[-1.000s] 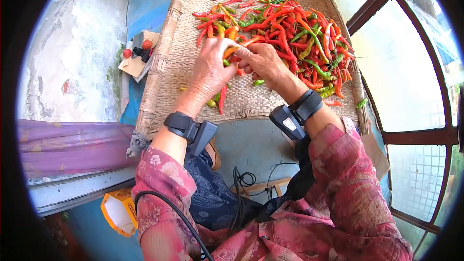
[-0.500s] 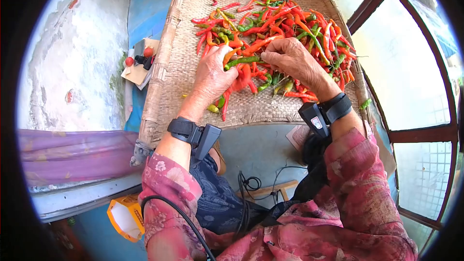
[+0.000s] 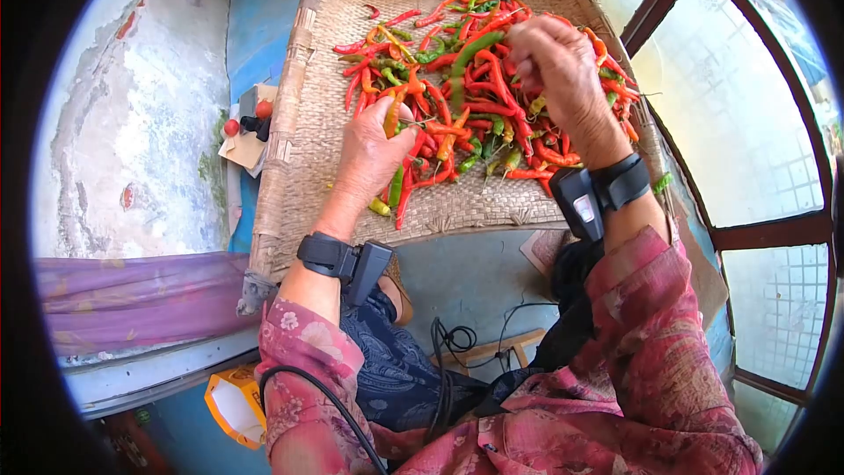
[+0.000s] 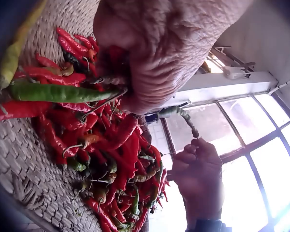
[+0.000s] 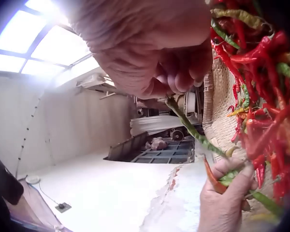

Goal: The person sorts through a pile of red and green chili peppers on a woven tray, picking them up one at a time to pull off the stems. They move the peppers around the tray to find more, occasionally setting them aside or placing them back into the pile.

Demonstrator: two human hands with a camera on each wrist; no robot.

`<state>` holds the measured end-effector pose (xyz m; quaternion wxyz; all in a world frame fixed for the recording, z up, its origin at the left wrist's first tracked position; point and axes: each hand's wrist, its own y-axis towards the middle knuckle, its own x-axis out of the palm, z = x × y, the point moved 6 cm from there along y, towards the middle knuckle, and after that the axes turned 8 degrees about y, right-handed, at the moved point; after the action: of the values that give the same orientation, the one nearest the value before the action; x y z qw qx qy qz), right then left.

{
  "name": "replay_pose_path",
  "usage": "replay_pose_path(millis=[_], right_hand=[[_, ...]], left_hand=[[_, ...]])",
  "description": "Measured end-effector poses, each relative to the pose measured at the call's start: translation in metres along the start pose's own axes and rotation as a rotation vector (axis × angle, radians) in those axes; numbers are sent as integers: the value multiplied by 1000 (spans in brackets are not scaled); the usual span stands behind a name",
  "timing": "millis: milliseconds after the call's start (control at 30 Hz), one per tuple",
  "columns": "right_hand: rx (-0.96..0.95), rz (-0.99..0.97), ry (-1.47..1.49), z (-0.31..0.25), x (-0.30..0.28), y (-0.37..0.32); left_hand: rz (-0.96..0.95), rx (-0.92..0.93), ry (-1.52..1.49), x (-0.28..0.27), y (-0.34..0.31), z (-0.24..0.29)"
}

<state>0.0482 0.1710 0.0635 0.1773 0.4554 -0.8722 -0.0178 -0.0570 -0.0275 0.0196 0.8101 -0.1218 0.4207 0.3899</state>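
Note:
My right hand is raised above the pile of chili peppers and pinches a long green chili pepper by one end. That pepper slants down to the left of the fingers and is blurred in the head view. Lower and to the left, my left hand grips an orange chili pepper, which sticks up between thumb and fingers. Green also shows in the left hand in the right wrist view. Beneath both hands is a large woven tray, where red, green and orange peppers lie heaped.
Left of the tray stands a box with two small red balls by a peeling wall. Framed windows line the right side. Black cables lie on the floor below, and an orange carton sits at lower left.
The hands were together a second ago. The right hand has since moved right and up, taking the green pepper away from the left hand, which stays near the tray's left half.

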Motion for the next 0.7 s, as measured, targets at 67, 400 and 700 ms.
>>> replay_pose_path(millis=[67, 400, 700], right_hand=[[-25, 112, 162, 1, -18, 13], [-474, -293, -818, 8, 55, -36], [-370, -455, -775, 35, 67, -48]], left_hand=[[64, 36, -32, -2, 1, -6], [79, 15, -231, -7, 1, 21], [27, 23, -320, -4, 0, 12]])
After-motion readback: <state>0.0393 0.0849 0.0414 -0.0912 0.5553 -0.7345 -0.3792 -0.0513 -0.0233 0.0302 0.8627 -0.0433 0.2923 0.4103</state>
